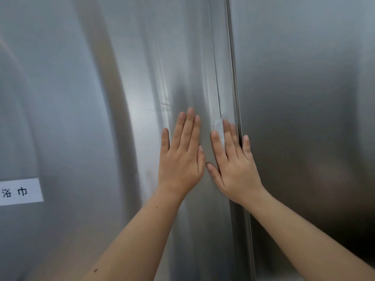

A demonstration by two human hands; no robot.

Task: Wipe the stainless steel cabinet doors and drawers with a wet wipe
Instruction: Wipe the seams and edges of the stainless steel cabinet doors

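left hand (180, 157) and right hand (233, 165) sit flat on the door (121, 98), wipe (219, 124) only pinned under the right (no grip), so it could slip into the gap (233, 78)

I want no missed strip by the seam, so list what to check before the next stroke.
1. Wipe under right hand: ok, it shows beneath the hand.
2. Right hand flat on the door: ok.
3. Left hand clear of the wipe: ok, it presses flat on the door beside the right hand.
4. Wipe reaches the seam: not ok, the part that shows lies left of it.
5. Marks above the left hand gone: not ok, they are visible.
6. Wipe wet enough: cannot tell.
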